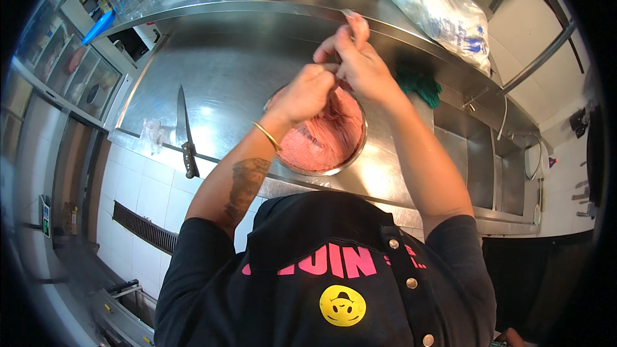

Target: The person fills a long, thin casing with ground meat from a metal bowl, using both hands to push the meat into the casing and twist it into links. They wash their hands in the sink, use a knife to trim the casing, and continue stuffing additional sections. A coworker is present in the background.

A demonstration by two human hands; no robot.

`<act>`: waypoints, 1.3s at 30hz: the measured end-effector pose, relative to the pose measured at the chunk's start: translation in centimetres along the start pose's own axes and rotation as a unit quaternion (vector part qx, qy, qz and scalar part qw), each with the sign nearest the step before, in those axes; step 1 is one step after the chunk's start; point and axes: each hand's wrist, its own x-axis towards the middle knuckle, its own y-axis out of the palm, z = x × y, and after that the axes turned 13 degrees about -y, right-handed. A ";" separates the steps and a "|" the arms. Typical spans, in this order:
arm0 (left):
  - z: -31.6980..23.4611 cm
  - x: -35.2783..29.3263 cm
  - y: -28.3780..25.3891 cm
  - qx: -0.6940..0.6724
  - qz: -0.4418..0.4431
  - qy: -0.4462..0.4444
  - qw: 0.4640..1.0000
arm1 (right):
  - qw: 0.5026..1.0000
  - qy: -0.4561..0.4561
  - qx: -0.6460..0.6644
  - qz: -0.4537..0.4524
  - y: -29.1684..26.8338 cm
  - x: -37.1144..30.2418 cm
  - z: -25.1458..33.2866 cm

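Note:
A round metal bowl (364, 130) stands on the steel counter, filled with a smooth pink mass (315, 144) that looks like minced meat. Darker brownish streaks show on its far right part. Above the bowl's far rim my two hands meet. My left hand (313, 92) is closed like a fist, knuckles up, against the lower side of the other hand; what it grips, if anything, is hidden. On my right hand (360, 64) the fingers are apart and partly bent, some pointing away from me, and I see nothing held in them. A gold bangle (267, 136) circles my left wrist.
Left of the bowl lies a knife (183, 125), its black handle over the counter's front edge, beside crumpled clear plastic (152, 136). A raised shelf (250, 6) carries containers and a white plastic bag (443, 16). Right are a green cloth (419, 85) and sink (464, 160).

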 end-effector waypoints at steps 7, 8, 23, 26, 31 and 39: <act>1.8 1.3 -1.0 0.217 -0.019 0.098 0.971 | 0.994 0.019 0.071 0.075 -2.0 -3.4 0.6; 1.0 0.9 -0.9 0.332 0.019 0.115 0.936 | 0.996 0.016 0.045 0.078 -2.8 -4.5 -0.5; 3.0 1.8 -1.7 0.309 0.099 0.185 0.928 | 0.980 0.133 -0.114 0.089 -0.1 -7.1 5.2; 3.5 2.0 -2.1 0.319 0.107 0.189 0.923 | 0.978 0.141 -0.126 0.085 -0.1 -7.5 5.2; 4.6 2.0 -3.7 0.319 0.094 0.165 0.929 | 0.962 0.183 -0.178 0.093 0.7 -6.5 5.6; 4.9 2.0 -4.8 0.297 0.073 0.124 0.944 | 0.959 0.145 -0.202 0.136 1.5 -4.3 6.6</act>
